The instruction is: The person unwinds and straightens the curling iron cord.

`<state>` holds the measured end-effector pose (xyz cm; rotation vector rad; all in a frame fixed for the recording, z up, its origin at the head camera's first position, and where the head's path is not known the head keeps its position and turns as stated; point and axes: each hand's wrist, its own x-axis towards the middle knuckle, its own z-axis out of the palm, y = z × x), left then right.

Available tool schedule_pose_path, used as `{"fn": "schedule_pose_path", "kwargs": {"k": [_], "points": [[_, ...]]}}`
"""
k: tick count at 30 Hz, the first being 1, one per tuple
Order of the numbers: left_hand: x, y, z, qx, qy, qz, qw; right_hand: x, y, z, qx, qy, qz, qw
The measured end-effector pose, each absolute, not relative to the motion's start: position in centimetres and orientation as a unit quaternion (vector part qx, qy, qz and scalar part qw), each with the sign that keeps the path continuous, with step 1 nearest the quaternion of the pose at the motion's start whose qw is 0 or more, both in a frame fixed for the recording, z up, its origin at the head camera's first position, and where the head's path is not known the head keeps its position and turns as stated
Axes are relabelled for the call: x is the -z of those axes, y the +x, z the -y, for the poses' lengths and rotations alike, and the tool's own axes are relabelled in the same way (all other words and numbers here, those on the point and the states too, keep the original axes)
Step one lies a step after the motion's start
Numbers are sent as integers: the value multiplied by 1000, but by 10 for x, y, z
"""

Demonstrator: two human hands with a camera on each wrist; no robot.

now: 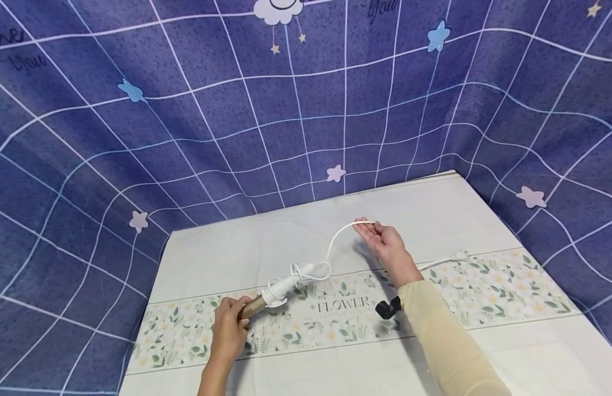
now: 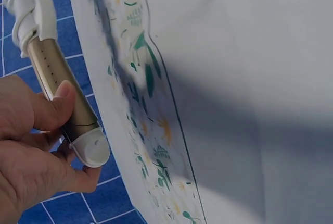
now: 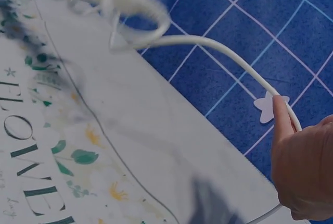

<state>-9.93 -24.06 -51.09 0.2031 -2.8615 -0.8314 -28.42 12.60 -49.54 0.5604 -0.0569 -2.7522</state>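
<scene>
A curling iron with a gold barrel (image 2: 54,70) and a white handle (image 1: 286,287) is tilted above the table, handle end toward the right. My left hand (image 1: 230,324) grips the barrel, thumb along its side, near the white tip (image 2: 93,148). Loops of white power cord (image 1: 338,236) wind around the handle. From there the cord arcs up to my right hand (image 1: 389,250), which holds it between thumb and fingers, palm turned up. Past that hand the cord comes out beside the wrist and leads to a plug (image 1: 459,256) over the table's right part.
The table (image 1: 296,231) wears a white cloth with a band of printed flowers and the word FLOWER. Blue grid-patterned curtain (image 1: 306,110) with stars surrounds it at the back and sides. A black camera mount (image 1: 387,308) sticks out by the right wrist.
</scene>
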Motion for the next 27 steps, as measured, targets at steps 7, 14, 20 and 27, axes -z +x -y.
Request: {"fn": "schedule_pose_path", "kwargs": {"k": [7, 14, 20, 27], "points": [[515, -99, 243, 227, 62, 968, 81, 484, -285, -136, 971, 181, 64, 141], [516, -98, 248, 224, 111, 965, 80, 477, -286, -150, 973, 185, 90, 104], [516, -97, 252, 258, 154, 950, 85, 478, -285, -160, 975, 188, 82, 81], [512, -97, 252, 320, 200, 922, 90, 479, -279, -167, 978, 187, 16, 88]]}}
